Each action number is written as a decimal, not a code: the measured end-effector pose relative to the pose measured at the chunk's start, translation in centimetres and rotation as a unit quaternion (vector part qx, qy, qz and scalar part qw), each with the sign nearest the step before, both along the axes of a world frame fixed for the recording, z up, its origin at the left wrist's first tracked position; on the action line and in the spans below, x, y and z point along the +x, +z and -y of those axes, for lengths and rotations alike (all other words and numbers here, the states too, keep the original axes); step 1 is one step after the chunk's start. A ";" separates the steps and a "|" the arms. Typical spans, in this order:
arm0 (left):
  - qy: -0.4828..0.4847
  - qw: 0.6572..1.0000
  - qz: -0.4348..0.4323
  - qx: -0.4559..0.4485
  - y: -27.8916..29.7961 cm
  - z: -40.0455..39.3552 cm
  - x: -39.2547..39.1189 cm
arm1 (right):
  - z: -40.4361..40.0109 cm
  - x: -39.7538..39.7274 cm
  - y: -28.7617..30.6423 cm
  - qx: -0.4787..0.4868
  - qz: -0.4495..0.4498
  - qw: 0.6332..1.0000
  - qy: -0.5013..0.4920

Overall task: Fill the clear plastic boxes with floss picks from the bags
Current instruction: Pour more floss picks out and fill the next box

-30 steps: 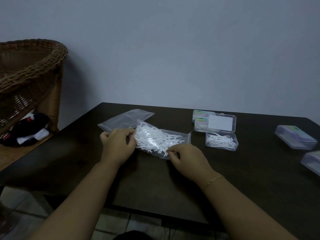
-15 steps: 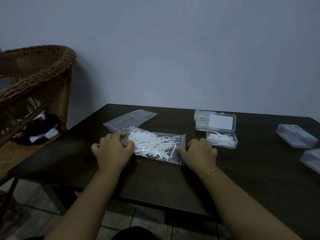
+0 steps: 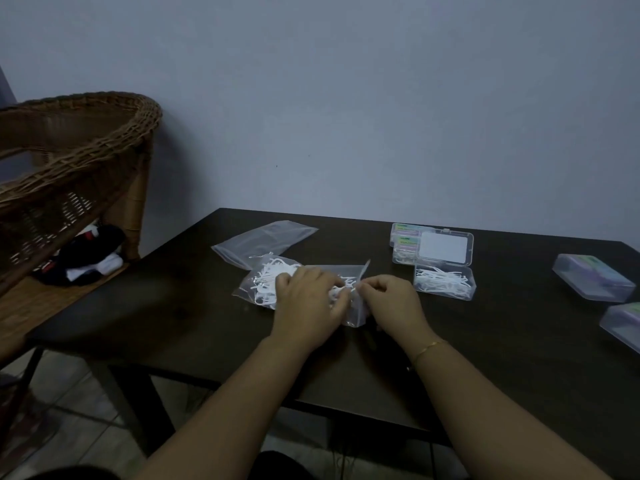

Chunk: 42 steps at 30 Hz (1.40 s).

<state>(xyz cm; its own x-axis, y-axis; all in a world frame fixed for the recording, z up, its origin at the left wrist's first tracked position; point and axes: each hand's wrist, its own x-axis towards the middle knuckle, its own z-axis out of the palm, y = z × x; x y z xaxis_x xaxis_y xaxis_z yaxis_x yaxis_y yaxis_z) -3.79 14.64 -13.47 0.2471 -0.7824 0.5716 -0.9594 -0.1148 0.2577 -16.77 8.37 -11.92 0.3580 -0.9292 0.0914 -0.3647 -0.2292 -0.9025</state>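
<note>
You are gripping the bag of floss picks (image 3: 273, 282) with both hands, left hand (image 3: 308, 299) and right hand (image 3: 391, 299), fingers pinching its open end. An open box (image 3: 445, 282) is lying on the bench (image 3: 519, 341) at three o'clock.

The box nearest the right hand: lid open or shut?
Open. The box shows loose white floss picks with its lid laid back flat behind it.

Both forearms reach forward, left hand (image 3: 309, 299) and right hand (image 3: 389, 301) curled, fingertips nearly meeting.

We have brought both hands together at the right end of the bag of floss picks (image 3: 273, 282), the left hand (image 3: 308, 299) and right hand (image 3: 388, 299) now pinching it.
</note>
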 end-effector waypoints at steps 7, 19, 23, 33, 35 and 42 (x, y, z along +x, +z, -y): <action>0.015 0.994 -0.081 0.070 0.5 2.0 -2.0 | -0.1 -0.5 0.2 0.111 0.046 0.992 0.045; -0.045 0.981 -0.180 0.064 0.2 1.2 -1.2 | -0.4 -0.1 -0.7 0.011 0.089 0.996 -0.001; -0.048 0.984 -0.163 0.057 0.0 1.3 -1.2 | -0.5 -0.1 -0.4 0.041 0.113 0.993 0.009; -0.070 0.974 -0.213 0.028 0.1 0.7 -1.5 | -0.8 -0.2 -0.3 0.050 0.148 0.988 0.015; -0.064 0.973 -0.222 0.022 0.2 0.7 -1.5 | -0.8 -0.3 -0.1 0.046 0.148 0.988 0.019; -0.025 0.974 -0.225 0.004 0.3 0.5 -1.8 | -0.4 -0.3 -0.2 0.024 0.104 0.994 -0.004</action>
